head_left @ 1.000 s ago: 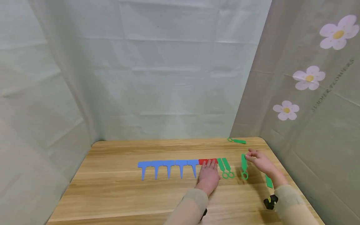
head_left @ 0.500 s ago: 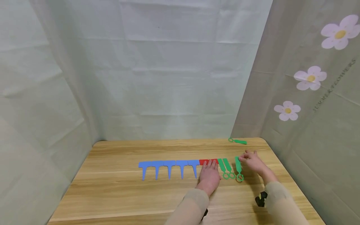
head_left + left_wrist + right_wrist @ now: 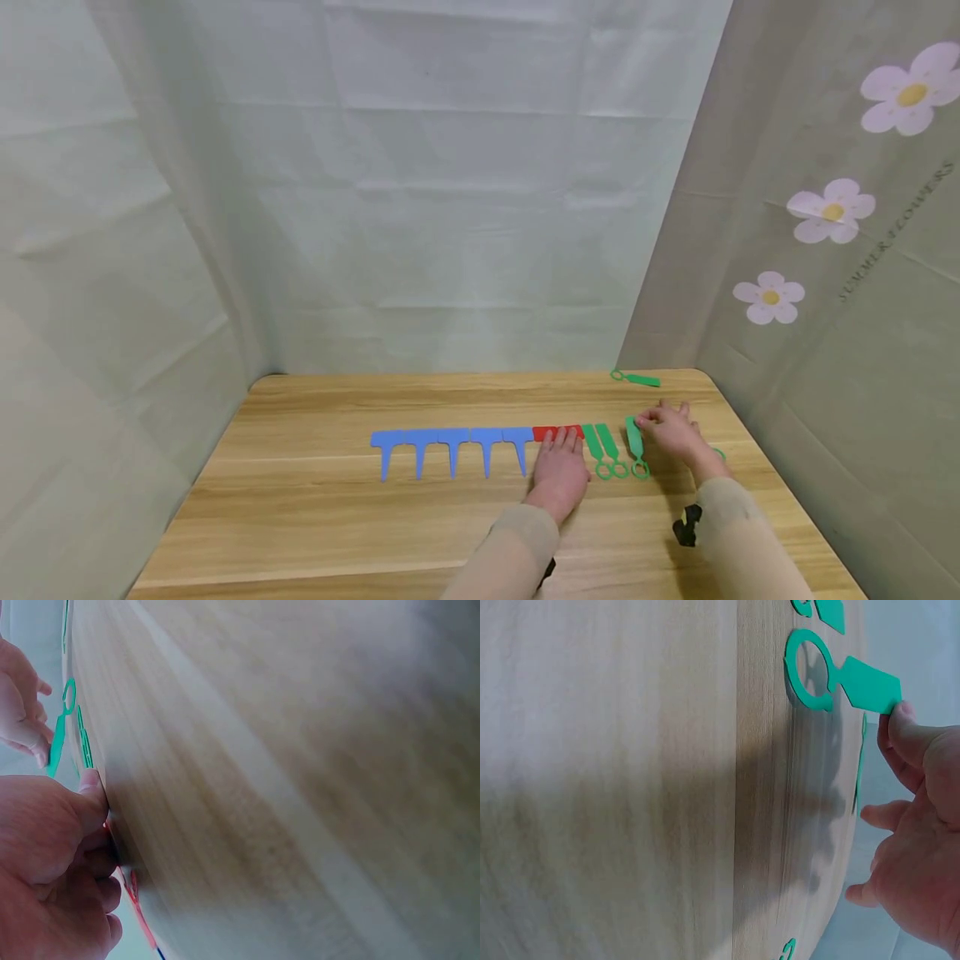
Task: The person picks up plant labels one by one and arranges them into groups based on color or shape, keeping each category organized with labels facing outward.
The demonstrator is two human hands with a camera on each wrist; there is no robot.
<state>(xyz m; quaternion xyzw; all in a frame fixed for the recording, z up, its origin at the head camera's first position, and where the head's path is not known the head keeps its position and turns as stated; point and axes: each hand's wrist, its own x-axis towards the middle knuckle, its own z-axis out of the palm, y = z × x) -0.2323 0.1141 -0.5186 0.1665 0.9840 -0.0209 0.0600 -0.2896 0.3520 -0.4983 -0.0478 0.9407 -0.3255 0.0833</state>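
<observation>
My left hand [image 3: 561,477] lies over the two red labels [image 3: 542,433], its straight fingers resting on them and hiding their lower parts. My right hand [image 3: 672,431] pinches the broad end of a green ring-ended plant tag [image 3: 634,438] between thumb and finger. In the right wrist view, that tag [image 3: 870,685] is tilted, its gripped end raised and its open ring down near the wood. Left of it, two similar green tags [image 3: 609,443] lie side by side, rings toward the person. Blue T-shaped plant labels [image 3: 453,437], several of them, run in a row leftward from the red ones.
Another green tag [image 3: 642,380] lies at the back of the wooden table [image 3: 315,525]. Part of a green ring [image 3: 720,453] shows beside the right forearm. Pale cloth [image 3: 465,208] stands behind the table, and flower-printed cloth [image 3: 832,350] at its right.
My right hand has carried the green tag leftward, close to the two lying tags, its ring lowering toward the table. My left hand has stayed on the red labels.
</observation>
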